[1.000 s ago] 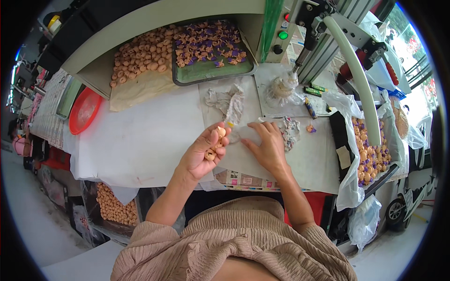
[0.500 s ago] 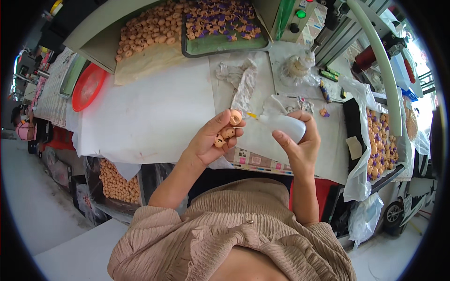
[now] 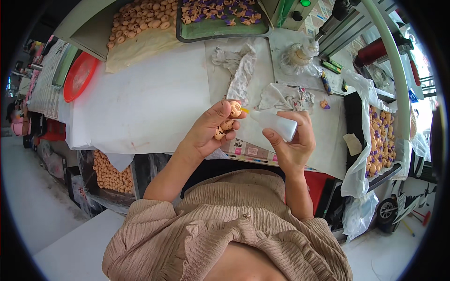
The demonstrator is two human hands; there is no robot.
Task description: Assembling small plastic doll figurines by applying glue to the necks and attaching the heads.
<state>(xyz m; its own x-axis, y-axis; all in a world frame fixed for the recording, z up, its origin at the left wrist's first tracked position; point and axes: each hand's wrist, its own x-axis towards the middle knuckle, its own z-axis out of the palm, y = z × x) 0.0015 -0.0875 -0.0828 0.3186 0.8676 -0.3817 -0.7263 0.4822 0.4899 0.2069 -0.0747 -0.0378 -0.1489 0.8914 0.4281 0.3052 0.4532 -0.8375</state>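
My left hand (image 3: 205, 129) is closed around several small peach-coloured doll heads. One doll head (image 3: 235, 109) is pinched between thumb and fingertips, its hollow side showing. Lower in the same hand, another doll head (image 3: 227, 125) rests against the curled fingers. My right hand (image 3: 296, 149) grips a white squeeze bottle (image 3: 275, 124), tilted so that it points left. Its thin yellow nozzle (image 3: 245, 111) meets the edge of the pinched head; whether the tip is inside the opening is too small to tell.
White paper (image 3: 140, 103) covers the worktop. Behind are a heap of doll heads (image 3: 140, 21) and a dark tray (image 3: 197, 33) of peach-and-purple figures. A red basin (image 3: 79, 77) stands left, a lined box of figures (image 3: 380, 136) right. Crumpled cloth (image 3: 241, 70) lies beyond my hands.
The bottle's nozzle has come left against the pinched doll head, and that head has turned a little. My view has shifted slightly, so the bench sits higher in the picture.
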